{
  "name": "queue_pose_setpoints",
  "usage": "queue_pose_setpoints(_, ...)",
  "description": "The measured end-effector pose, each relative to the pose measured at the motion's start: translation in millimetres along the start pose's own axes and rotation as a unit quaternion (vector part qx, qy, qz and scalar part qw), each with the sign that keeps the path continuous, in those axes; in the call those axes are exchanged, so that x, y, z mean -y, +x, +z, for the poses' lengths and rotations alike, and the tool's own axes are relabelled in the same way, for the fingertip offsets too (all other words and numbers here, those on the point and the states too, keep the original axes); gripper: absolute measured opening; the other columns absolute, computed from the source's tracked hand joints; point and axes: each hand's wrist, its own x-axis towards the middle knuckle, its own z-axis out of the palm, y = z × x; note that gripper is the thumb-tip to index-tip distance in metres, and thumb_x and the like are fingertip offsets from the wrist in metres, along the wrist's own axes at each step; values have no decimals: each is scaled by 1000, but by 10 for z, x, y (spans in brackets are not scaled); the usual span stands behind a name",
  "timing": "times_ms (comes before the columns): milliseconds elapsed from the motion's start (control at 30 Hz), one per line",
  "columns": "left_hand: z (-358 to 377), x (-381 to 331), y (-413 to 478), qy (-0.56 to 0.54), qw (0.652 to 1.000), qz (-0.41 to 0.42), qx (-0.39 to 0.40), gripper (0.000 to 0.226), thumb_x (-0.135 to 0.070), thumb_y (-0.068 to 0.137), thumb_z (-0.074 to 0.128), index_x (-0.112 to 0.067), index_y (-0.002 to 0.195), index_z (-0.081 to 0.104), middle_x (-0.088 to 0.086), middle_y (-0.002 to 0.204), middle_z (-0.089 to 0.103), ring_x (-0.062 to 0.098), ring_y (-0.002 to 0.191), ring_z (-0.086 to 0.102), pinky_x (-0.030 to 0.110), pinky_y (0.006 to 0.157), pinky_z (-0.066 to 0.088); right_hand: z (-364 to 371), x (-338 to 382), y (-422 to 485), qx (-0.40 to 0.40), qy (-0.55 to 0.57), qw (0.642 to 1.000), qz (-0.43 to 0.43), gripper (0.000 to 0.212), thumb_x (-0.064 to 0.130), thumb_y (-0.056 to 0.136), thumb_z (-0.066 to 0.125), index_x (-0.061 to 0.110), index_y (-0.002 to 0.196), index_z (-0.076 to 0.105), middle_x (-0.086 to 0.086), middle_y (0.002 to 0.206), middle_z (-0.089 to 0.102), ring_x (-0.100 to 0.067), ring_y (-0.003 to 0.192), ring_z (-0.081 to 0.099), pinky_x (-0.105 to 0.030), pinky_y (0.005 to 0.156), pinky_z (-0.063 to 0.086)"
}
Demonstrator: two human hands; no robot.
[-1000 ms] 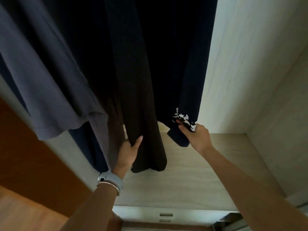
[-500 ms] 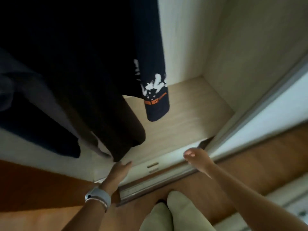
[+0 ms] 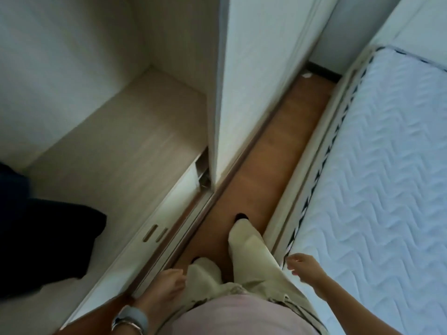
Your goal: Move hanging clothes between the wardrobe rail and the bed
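Left hand [image 3: 169,284]: lowered beside the left thigh, fingers loosely curled, holding nothing. The left wrist carries a pale watch [image 3: 130,319]. Right hand [image 3: 306,267]: held out from the body, fingers relaxed and slightly spread, holding nothing. Right forearm bare, entering from the lower right corner.

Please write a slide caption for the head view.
Standing between wardrobe and bed, left hand and right hand empty.

Floor strip [image 3: 278,146]: narrow passage between sliding door [image 3: 254,81] and mattress [image 3: 387,165]; wardrobe bay [image 3: 121,141] open, dark garment [image 3: 43,238] hanging across its left side.
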Motion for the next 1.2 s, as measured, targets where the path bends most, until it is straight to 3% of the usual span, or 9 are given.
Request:
queue_pose_setpoints(133,137,-308,75,4,1000,20,-13,18,-8,97,39,-8,84,51,9,78,53,17,66,48,21,47,47,-224,-122,168,12,49,997,60,13,14,86,52,11,78,63,-6,76,59,-18,67,49,-22,56,34)
queue_pose_setpoints(267,340,-593,259,-9,999,27,-24,27,-2,94,42,-12,71,49,8,77,51,15,65,46,26,61,40,-556,73,563,23,-10,998,59,24,12,85,49,8,67,64,-10,76,61,-20,70,51,-26,66,39)
queue_pose_setpoints(400,672,-861,383,-50,997,25,-48,27,0,91,46,-16,70,50,12,94,54,19,74,49,36,89,38,-1225,677,1025,29,-63,997,15,21,12,90,44,5,78,61,-9,75,57,-17,66,49,-23,59,37)
queue_pose_setpoints(533,966,-1169,390,-118,989,40,-84,15,-8,91,48,-5,83,61,22,92,62,27,87,57,34,80,42,-1722,1312,1326,11,-94,993,-66,32,13,93,43,-9,113,57,-28,94,61,-34,87,60,-26,61,39)
queue_pose_setpoints(667,1124,-1319,274,-176,977,52,-107,8,-6,92,49,-9,94,56,13,88,61,25,83,56,24,59,40,-1806,1826,1470,35,-128,986,-101,32,17,95,44,-3,118,55,-18,94,61,-31,93,60,-29,68,48)
queue_pose_setpoints(800,1068,-1255,283,-168,976,71,-122,6,-14,84,58,-9,82,60,10,76,58,21,73,53,24,63,41,-1604,2265,1482,66,-140,976,-153,30,18,95,45,3,119,56,-6,88,61,-19,81,60,-24,63,46)
queue_pose_setpoints(1000,984,-1842,-67,-175,947,195,-184,19,-11,89,57,-28,81,59,1,88,63,20,92,58,26,78,44,-1479,3344,1068,68,-235,882,-404,28,21,91,51,11,115,61,-7,101,69,-20,93,63,-39,90,51)
queue_pose_setpoints(1133,1072,-2648,-483,-162,897,352,-212,27,-15,86,62,-26,109,55,-2,112,59,14,111,54,29,100,41,-1539,3953,644,62,-221,792,-566,19,20,87,60,17,105,65,8,85,65,4,76,61,-5,74,44)
queue_pose_setpoints(1200,1182,-3007,-671,-177,855,427,-236,46,-22,82,66,-23,125,48,-5,123,55,10,116,52,26,104,39,-1572,4096,472,55,-243,727,-640,18,22,86,62,17,102,67,10,89,66,6,74,60,-5,72,46)
